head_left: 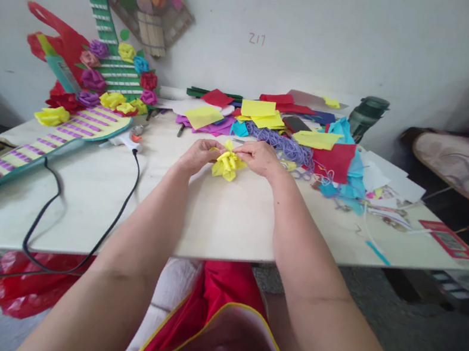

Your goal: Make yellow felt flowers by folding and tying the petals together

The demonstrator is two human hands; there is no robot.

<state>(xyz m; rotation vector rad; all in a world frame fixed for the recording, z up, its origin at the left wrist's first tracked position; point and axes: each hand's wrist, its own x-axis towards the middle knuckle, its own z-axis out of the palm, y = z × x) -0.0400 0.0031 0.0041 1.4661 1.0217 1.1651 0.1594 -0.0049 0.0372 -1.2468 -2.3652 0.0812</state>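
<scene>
A crumpled yellow paper flower (pixel 228 165) is held just above the pale table (pixel 217 221), in the middle of the view. My left hand (pixel 198 155) pinches its left side with closed fingers. My right hand (pixel 257 156) grips its right side, fingers curled over the top petals. Both forearms reach forward from the bottom of the view.
A pile of coloured paper sheets (pixel 267 115) and purple yarn (pixel 283 143) lies behind the hands. A long decorated board with paper flowers (pixel 94 96) lies at the left, with a glue gun (pixel 135 137) and black cord (pixel 85 222). A dark green bottle (pixel 366 115) stands at the back right. Red plastic bags (pixel 16 282) lie on the floor.
</scene>
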